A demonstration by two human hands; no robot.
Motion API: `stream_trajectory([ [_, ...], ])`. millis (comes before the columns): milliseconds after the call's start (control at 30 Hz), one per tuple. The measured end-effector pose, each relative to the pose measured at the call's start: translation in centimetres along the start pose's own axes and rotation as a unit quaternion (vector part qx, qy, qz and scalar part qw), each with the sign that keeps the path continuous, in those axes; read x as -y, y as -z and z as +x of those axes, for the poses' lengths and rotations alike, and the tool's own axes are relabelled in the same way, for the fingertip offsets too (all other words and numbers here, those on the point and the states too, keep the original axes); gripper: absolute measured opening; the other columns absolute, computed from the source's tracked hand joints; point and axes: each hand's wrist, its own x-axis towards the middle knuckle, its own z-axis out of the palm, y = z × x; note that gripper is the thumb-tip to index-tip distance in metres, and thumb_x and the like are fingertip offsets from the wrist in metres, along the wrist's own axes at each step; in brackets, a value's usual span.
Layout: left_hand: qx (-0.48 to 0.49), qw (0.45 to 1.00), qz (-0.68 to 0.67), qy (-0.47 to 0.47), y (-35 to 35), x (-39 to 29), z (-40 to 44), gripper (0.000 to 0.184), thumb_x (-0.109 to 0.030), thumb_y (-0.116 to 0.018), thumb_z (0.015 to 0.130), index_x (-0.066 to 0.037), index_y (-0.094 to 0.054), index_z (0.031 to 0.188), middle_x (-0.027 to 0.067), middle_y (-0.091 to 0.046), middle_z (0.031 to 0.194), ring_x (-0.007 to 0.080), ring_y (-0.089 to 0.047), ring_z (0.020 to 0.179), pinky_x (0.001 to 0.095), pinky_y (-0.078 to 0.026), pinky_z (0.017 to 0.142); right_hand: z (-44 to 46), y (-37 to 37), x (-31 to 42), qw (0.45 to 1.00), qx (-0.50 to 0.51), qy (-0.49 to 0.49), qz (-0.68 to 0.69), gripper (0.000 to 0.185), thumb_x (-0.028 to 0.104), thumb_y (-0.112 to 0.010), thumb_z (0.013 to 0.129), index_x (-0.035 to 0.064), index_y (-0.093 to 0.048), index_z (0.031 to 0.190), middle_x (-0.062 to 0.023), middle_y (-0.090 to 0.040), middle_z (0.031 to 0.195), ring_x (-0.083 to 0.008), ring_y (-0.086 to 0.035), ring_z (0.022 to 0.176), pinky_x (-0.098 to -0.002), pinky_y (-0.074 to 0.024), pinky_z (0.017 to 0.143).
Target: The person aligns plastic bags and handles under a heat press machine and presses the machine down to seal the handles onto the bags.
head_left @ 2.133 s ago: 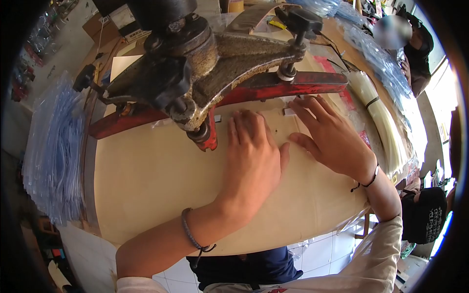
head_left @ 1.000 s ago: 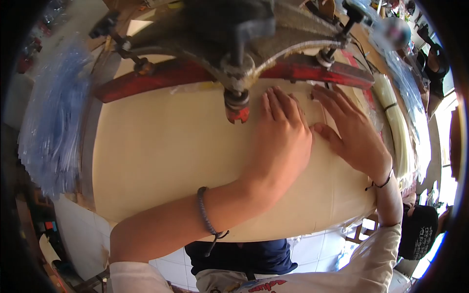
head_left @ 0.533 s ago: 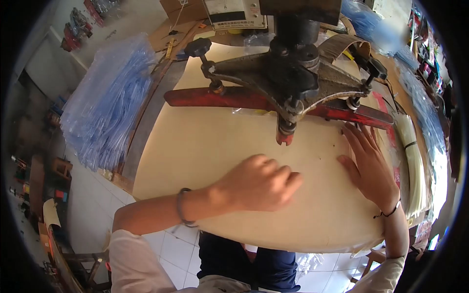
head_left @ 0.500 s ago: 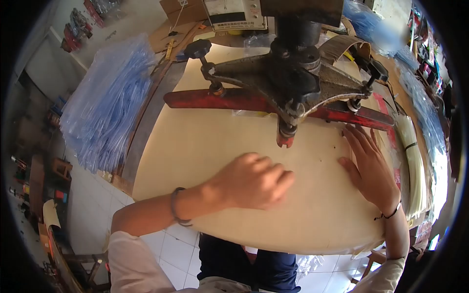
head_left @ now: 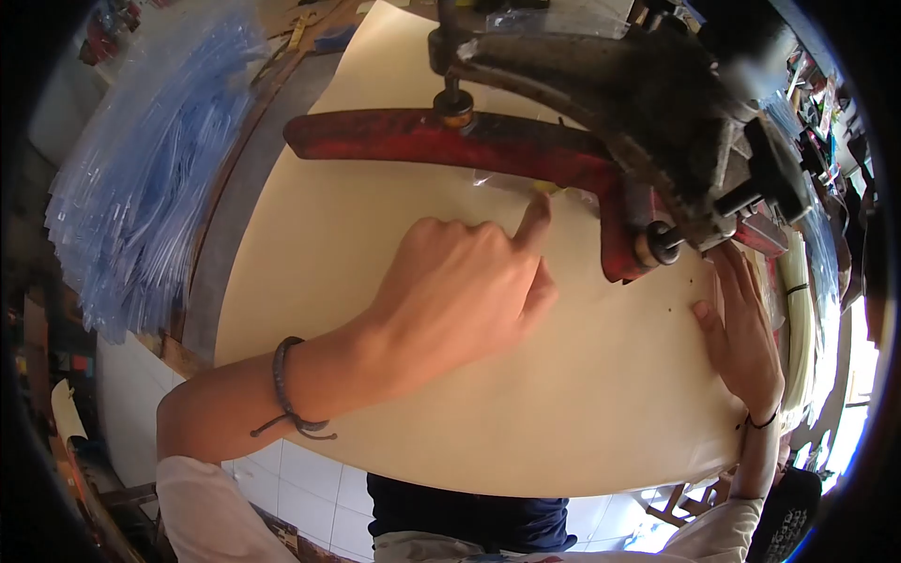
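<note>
My left hand (head_left: 460, 291) is over the cream sheet (head_left: 375, 192), index finger stretched forward and the other fingers curled under. Its fingertip reaches a small yellow piece (head_left: 547, 188) beside clear plastic (head_left: 497, 180) at the red bar's near edge; I cannot tell whether it touches. Nothing shows in this hand. My right hand (head_left: 741, 328) lies flat on the sheet's right side, fingers stretched and tips close under the machine. The red bar (head_left: 375, 136) hangs from the dark metal machine head (head_left: 648, 103) and partly hides the sheet.
A thick pile of clear bluish plastic pieces (head_left: 150, 178) stands at the left. A tied bundle of pale strips (head_left: 798, 310) lies at the right, with more clear plastic behind. The machine head overhangs the sheet. White floor tiles (head_left: 310, 474) show below the near edge.
My left hand has moved forward, from a loose fist to a stretched index finger at the red bar. The view has shifted closer to the machine. My right hand stays flat on the sheet.
</note>
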Motion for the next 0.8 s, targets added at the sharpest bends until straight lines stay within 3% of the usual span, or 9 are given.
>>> stream_trajectory([
  [133,-0.045,0.999,-0.01,0.004,-0.7,0.3,-0.1,0.054,-0.02,-0.061,0.083,0.0,-0.06,0.133,0.0032,-0.05,0.044,0.0243,-0.05,0.034,0.0378,-0.044,0.042,0.3,0.1,0.2,1.0,-0.006,-0.003,-0.011,0.061,0.036,-0.051,0.102,-0.0036,-0.039,0.148,-0.0269,-0.043,0.148,-0.0447,-0.039,0.139,-0.0487,-0.0302,0.115],
  [433,-0.078,0.995,0.057,-0.002,-0.6,0.7,-0.6,0.045,-0.021,-0.062,0.085,-0.005,-0.068,0.126,0.0044,-0.051,0.044,0.0208,-0.05,0.035,0.0356,-0.04,0.042,0.9,0.0,0.9,0.998,-0.024,0.011,-0.048,0.052,0.031,-0.053,0.1,0.0039,-0.048,0.144,-0.0227,-0.05,0.141,-0.0438,-0.046,0.132,-0.0501,-0.0377,0.109],
  [800,-0.084,0.995,0.058,0.005,-1.1,0.9,-0.7,0.045,-0.021,-0.06,0.086,-0.008,-0.068,0.129,0.0036,-0.05,0.043,0.0209,-0.05,0.035,0.0356,-0.041,0.042,1.0,-0.2,0.6,0.999,-0.028,0.006,-0.038,0.052,0.032,-0.053,0.101,0.0034,-0.048,0.144,-0.0219,-0.051,0.139,-0.0441,-0.046,0.129,-0.0513,-0.0373,0.108],
])
